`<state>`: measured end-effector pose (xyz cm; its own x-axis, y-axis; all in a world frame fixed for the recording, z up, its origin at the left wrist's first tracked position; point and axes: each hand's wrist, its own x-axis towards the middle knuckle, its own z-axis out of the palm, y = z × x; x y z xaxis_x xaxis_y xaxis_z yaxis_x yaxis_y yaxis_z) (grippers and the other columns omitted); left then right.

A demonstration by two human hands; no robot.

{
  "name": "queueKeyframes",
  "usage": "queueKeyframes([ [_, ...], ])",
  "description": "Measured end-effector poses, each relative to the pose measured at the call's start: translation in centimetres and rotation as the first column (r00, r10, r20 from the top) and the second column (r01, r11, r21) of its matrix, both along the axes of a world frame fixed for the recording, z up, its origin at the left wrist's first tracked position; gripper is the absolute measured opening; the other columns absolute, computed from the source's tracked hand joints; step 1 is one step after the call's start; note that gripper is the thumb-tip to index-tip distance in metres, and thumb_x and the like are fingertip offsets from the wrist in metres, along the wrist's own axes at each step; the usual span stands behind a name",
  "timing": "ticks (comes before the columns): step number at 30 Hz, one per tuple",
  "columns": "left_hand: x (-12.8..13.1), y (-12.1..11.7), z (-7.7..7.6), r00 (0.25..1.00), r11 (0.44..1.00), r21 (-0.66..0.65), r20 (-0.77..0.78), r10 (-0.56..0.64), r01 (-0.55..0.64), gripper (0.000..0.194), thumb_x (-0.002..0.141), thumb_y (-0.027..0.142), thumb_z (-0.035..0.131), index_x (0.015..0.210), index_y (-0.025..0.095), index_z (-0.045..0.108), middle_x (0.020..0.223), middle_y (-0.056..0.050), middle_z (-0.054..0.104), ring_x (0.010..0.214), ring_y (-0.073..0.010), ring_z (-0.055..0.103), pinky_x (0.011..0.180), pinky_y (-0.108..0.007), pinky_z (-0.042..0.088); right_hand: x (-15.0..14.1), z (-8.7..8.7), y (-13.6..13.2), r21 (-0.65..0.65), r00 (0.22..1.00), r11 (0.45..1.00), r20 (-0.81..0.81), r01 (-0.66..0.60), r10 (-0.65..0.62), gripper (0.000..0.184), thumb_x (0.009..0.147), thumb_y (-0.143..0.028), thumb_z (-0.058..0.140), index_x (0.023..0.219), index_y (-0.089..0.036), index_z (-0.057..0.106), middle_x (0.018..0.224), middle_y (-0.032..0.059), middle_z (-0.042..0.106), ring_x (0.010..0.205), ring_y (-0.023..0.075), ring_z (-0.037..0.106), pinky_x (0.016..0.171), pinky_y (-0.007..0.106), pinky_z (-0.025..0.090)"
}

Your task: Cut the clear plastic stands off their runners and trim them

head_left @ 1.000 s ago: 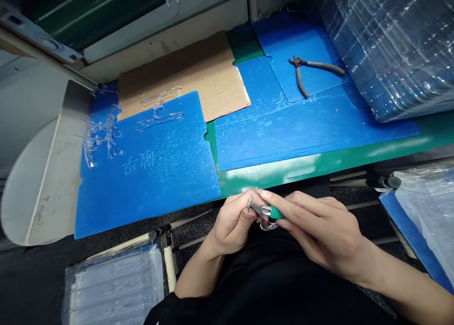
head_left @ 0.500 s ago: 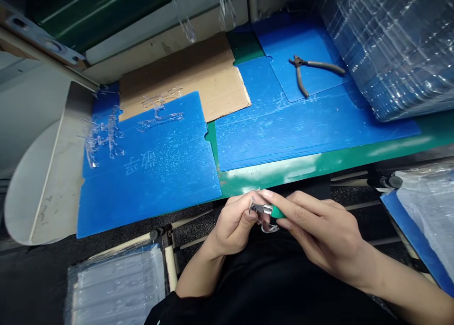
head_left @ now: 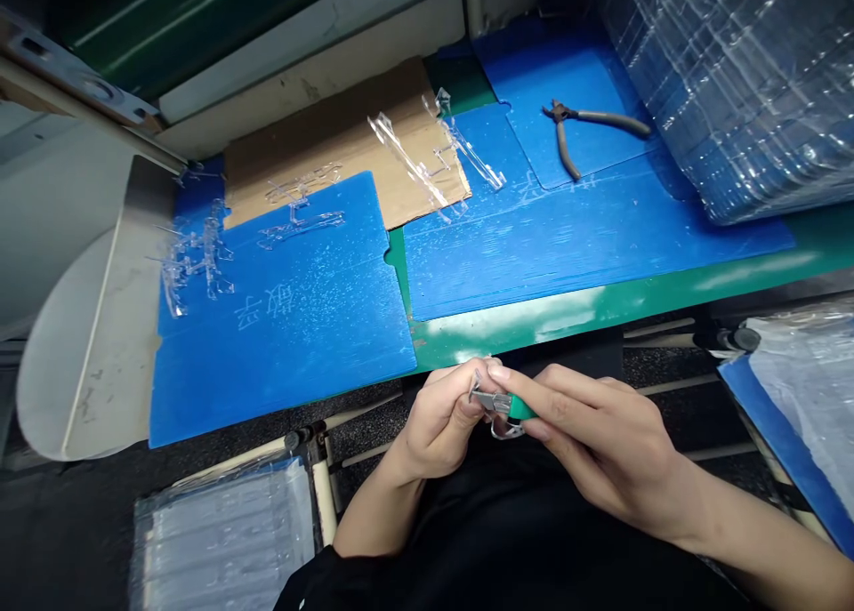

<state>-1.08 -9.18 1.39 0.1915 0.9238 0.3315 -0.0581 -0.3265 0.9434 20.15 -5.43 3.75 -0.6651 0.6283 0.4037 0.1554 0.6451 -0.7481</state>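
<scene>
Close to my body, both hands are closed and nearly meet below the table edge. My left hand (head_left: 444, 420) pinches a small clear plastic part (head_left: 507, 430), whose curved lower end shows between the hands. My right hand (head_left: 600, 442) grips a small knife with a green handle (head_left: 519, 406); its flat metal blade (head_left: 492, 402) lies against the part by my left thumb. Fingers cover most of the part. Beyond the hands, a branched clear plastic moulding (head_left: 408, 162) lies across the cardboard (head_left: 320, 140) and a blue sheet (head_left: 480, 264).
More clear mouldings (head_left: 210, 246) lie at the left on another blue sheet (head_left: 320, 326). Cutting pliers (head_left: 567, 117) rest open at the back right, beside a tall plastic-wrapped stack (head_left: 747, 95). Wrapped trays (head_left: 227, 540) stand low at the left.
The clear moulding, blurred at the top edge before, has come down onto the cardboard and blue sheet. My hands keep nearly the same place, with the blade turned slightly.
</scene>
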Motion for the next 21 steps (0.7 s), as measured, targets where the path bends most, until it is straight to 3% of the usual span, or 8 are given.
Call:
queueKeyframes([
  [7,0.1,0.0,-0.1,1.0,0.999,0.048,-0.012,0.02,-0.019,0.037,0.116,0.045,0.044,0.093,0.02,0.06,0.075,-0.002,0.059,0.067,-0.0155,0.054,0.066,-0.031,0.046,0.1,0.3,-0.2,-0.036,1.0,0.999,-0.004,-0.002,0.002,0.053,0.113,-0.012,0.053,0.165,-0.024,0.048,0.093,0.0,0.064,0.075,0.0127,0.063,0.062,0.024,0.05],
  [12,0.0,-0.3,-0.3,1.0,1.0,0.016,-0.009,0.013,-0.013,0.036,0.116,0.044,0.043,0.094,0.02,0.06,0.077,-0.003,0.063,0.07,-0.016,0.059,0.07,-0.032,0.05,-0.1,0.2,-0.5,-0.037,1.0,0.999,0.002,0.017,-0.017,0.052,0.113,-0.01,0.053,0.164,-0.02,0.049,0.095,0.001,0.063,0.075,0.0126,0.062,0.061,0.023,0.05],
  [21,0.1,-0.5,-0.1,0.999,0.998,-0.047,-0.003,0.044,-0.044,0.037,0.115,0.046,0.048,0.094,0.02,0.063,0.072,-0.003,0.069,0.062,-0.0143,0.064,0.057,-0.028,0.047,-0.5,-0.1,-1.1,-0.052,0.997,0.997,-0.039,0.058,-0.06,0.053,0.114,-0.01,0.053,0.166,-0.019,0.048,0.097,0.002,0.061,0.076,0.0115,0.061,0.065,0.022,0.053],
])
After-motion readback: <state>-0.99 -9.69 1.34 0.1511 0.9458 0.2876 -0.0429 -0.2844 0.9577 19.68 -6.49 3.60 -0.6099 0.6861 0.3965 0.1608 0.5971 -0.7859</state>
